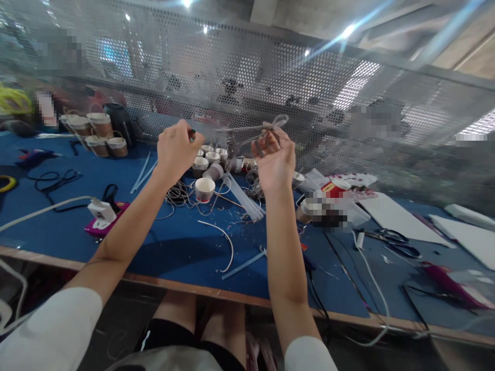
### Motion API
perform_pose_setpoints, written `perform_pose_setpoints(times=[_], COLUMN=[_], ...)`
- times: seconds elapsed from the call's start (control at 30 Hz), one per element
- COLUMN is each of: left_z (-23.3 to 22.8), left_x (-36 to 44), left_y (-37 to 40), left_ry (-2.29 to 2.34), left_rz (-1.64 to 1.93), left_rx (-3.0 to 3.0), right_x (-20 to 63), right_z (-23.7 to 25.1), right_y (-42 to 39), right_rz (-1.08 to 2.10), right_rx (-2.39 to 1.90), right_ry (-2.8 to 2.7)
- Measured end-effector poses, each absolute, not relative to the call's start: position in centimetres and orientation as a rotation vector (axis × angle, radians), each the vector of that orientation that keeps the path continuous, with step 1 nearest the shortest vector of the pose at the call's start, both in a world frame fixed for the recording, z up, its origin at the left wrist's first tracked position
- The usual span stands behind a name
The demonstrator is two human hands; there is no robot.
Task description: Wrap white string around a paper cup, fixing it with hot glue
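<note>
Both my hands are raised above the blue table point(174, 247). A pale cord point(247, 129) is stretched between them. My left hand point(177, 149) is closed in a fist on the cord's left end. My right hand point(274, 161) pinches the other end, where the cord forms a small loop point(279, 121) above the fingers. Below the hands sit several small white paper cups point(204, 188) among tangled string point(178, 195) and clear sticks point(243, 198).
Brown-wrapped cups with handles point(97, 135) stand at the back left beside a dark jug point(119, 122). A white power strip on a pink base point(101, 214) lies left. Scissors point(394, 241), cables and white boards point(398, 219) lie right. A perforated metal screen point(348, 103) closes the far side.
</note>
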State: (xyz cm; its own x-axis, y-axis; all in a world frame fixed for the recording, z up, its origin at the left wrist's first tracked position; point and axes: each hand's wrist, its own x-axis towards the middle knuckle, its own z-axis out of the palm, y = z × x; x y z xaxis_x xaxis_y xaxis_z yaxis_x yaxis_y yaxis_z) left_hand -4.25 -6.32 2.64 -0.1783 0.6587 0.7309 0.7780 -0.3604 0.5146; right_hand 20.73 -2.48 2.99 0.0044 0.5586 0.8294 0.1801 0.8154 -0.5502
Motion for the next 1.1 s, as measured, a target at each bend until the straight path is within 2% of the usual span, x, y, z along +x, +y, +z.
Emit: perform_pose_setpoints(times=[0.1, 0.3, 0.53, 0.7, 0.97, 1.1], left_z=[2.3, 2.7, 3.2, 3.3, 3.1, 3.4], left_x=[-4.1, -2.0, 0.0, -0.2, -2.6, -3.6], left_y=[-6.2, -7.6, -8.4, -7.7, -6.3, -5.7], left_ry=[-1.822, -1.381, -1.114, -1.085, -1.267, -1.274], left_rz=[-1.493, -1.576, -1.642, -1.853, -1.968, -2.151], left_rx=[-1.919, -2.116, -2.432, -2.432, -2.014, -1.882], right_x=[21.3, 19.8, 17.0, 17.3, 19.7, 21.0], right_z=[2.5, 2.6, 3.6, 3.9, 3.4, 2.6], right_y=[-1.4, -3.2, -6.3, -6.5, -4.4, -2.5], right_rz=[0.369, 0.569, 0.747, 0.677, 0.469, 0.386], right_rx=[-0.597, -0.675, -0.676, -0.707, -0.694, -0.680], right_ry=[-1.583, -1.561, -1.560, -1.506, -1.458, -1.487])
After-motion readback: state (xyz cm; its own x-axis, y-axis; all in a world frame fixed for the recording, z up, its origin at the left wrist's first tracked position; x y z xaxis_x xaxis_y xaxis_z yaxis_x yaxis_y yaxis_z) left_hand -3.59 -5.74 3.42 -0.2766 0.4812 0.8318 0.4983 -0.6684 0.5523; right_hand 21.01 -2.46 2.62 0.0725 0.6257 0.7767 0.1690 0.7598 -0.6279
